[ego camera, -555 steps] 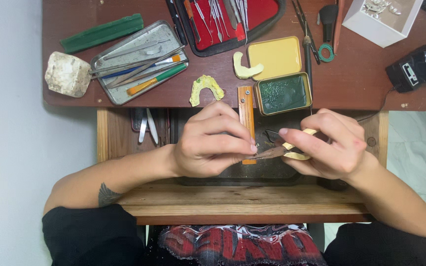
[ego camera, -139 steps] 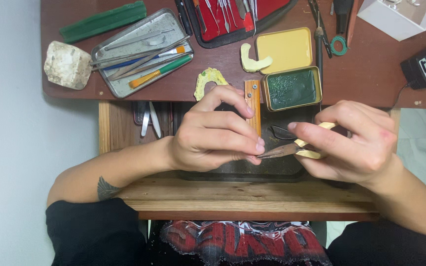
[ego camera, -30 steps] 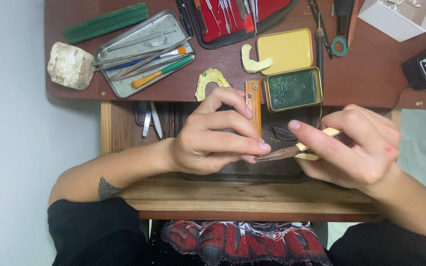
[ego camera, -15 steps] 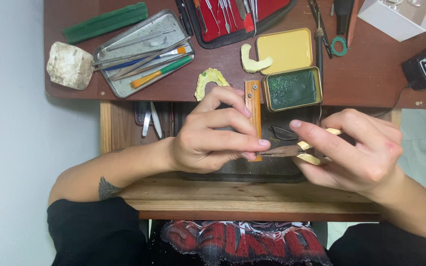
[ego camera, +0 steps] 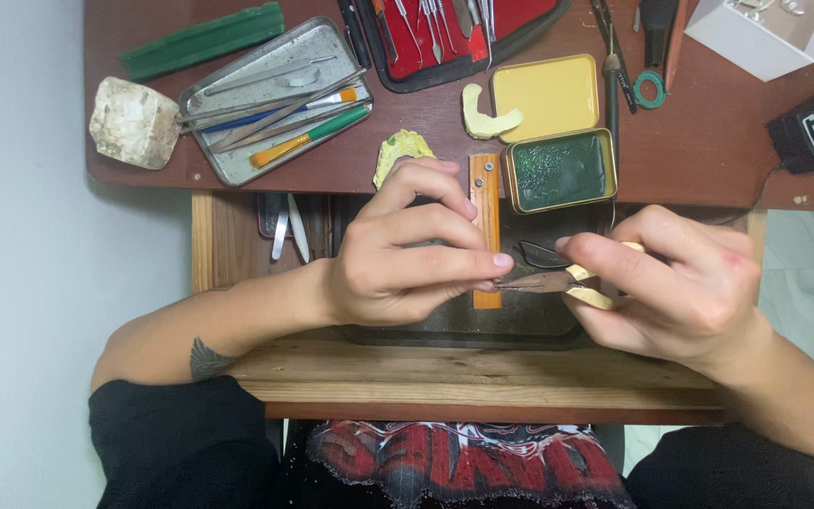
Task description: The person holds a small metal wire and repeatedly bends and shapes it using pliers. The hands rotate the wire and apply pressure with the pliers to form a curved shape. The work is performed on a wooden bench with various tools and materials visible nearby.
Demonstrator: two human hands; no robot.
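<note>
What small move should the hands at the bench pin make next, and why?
Probably a short, steady stroke of the tool in the right hand, since its tip already meets the small piece pinched in the left hand against the wooden bench pin.

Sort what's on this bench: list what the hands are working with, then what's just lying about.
In use:
left hand
right hand
small tool with pale handle
orange wooden peg

Lying about:
metal tray of brushes
green tin
yellow lid
whitish stone block
red instrument case
</note>
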